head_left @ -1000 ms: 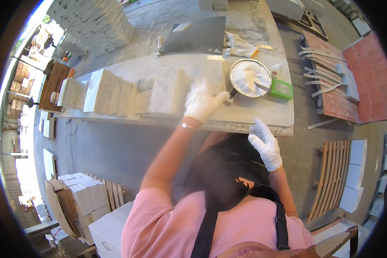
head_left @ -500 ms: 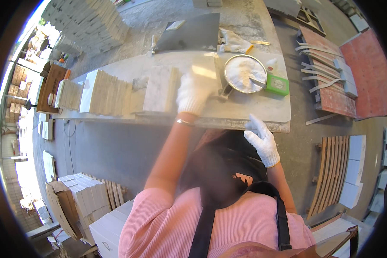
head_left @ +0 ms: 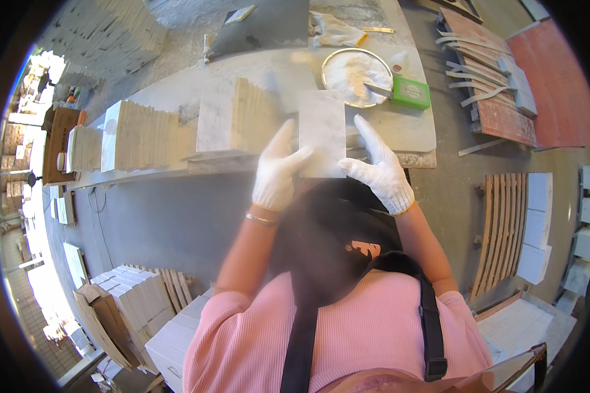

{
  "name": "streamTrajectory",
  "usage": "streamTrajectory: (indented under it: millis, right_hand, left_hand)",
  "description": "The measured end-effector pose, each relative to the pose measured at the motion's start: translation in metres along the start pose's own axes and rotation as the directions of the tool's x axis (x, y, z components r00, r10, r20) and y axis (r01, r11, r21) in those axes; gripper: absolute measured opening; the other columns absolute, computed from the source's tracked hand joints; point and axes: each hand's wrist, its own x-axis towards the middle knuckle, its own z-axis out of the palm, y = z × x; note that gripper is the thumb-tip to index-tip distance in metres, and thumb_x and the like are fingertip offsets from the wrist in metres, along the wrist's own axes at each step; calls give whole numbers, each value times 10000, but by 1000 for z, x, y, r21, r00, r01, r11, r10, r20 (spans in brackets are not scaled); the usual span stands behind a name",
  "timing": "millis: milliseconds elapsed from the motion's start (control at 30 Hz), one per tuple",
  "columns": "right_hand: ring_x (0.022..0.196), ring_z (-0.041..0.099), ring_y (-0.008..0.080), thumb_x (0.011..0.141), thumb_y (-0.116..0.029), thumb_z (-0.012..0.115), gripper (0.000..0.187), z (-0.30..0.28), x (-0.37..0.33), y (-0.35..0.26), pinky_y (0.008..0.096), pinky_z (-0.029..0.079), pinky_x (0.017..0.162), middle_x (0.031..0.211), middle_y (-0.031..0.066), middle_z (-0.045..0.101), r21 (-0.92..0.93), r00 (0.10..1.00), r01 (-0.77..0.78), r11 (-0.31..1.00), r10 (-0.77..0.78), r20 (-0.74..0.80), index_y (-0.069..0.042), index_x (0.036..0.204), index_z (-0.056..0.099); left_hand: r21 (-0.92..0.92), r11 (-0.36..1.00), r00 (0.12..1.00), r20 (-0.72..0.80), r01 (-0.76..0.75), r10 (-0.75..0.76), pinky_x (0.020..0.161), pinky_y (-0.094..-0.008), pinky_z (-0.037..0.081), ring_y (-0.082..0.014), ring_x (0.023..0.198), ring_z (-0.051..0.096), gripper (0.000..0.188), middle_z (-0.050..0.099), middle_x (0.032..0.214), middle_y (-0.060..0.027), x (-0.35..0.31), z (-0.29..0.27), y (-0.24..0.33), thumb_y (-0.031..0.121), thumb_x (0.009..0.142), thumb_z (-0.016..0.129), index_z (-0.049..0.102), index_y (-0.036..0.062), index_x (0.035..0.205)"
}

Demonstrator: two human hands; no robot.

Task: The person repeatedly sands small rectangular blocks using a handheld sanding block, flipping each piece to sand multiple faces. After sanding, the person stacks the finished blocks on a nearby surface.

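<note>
A pale, grey-veined stone tile (head_left: pixel 322 131) is upright in front of my apron at the table's near edge. My left hand (head_left: pixel 276 171), in a white knitted glove, grips its left edge, thumb against the side. On the other side my gloved right hand (head_left: pixel 381 171) meets the lower right edge with its thumb, fingers stretched upward. Just beyond the tile sits a round pan (head_left: pixel 357 75) of white powder or paste with a scraper blade (head_left: pixel 377 90) in it. A green box (head_left: pixel 410 93) stands beside the pan.
Several tile stacks (head_left: pixel 141 137) line the table (head_left: pixel 190 171) to the left. Farther back are a dark slab (head_left: pixel 262 29) and a cloth glove (head_left: pixel 336 29). A red board with pale strips (head_left: pixel 488 85) and a wooden pallet (head_left: pixel 498 229) are at right; boxes (head_left: pixel 128 298) are lower left.
My left hand has come back from over the table toward me, and the tile is now in front of me. My right hand has moved in to its right edge. The whole view has shifted slightly.
</note>
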Motion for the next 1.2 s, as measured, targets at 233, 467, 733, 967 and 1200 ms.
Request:
streamTrajectory:
  millis: [233,467,733,967,1200]
  right_hand:
    - [1207,609,139,947,-136,750,615,-12,12,-6,295,475,1056,1321,80,661,205,991,-67,976,89,-103,34,1487,511]
    - [952,666,105,1063,-266,581,398,-37,0,-3,265,525,812,1096,66,713,257,909,-168,952,250,-333,32,1318,644]
    - [1127,628,156,1044,-226,599,402,-32,-23,-8,309,466,1019,1226,82,699,456,953,-168,874,262,-151,48,1334,644]
    - [1095,626,139,1048,-238,602,388,-40,-15,1,296,469,1000,1188,69,700,430,960,-133,893,224,-168,57,1294,658]
    - [1078,624,132,1052,-249,600,382,-36,-13,5,287,474,975,1176,62,699,437,950,-124,891,234,-209,51,1280,663]
  left_hand:
    - [-7,997,974,212,79,-76,1055,-343,492,-231,1278,588,845,525,1505,-203,-17,11,-17,25,889,726,284,-71,1603]
    - [-88,988,943,318,128,-94,1128,-364,436,-228,1362,531,792,482,1568,-169,-17,22,-37,49,934,698,288,-71,1601]
    - [-175,946,908,373,273,-193,1203,-403,341,-252,1430,462,691,475,1578,-142,-4,15,-56,360,1057,596,378,-50,1569]
    - [-304,906,876,466,293,-127,1205,-410,330,-250,1424,459,688,501,1558,-145,4,22,-60,376,1049,600,405,-47,1555]
    - [-248,929,883,448,276,-143,1175,-402,366,-235,1386,496,605,545,1511,-133,3,26,-52,283,1058,593,430,-47,1538]
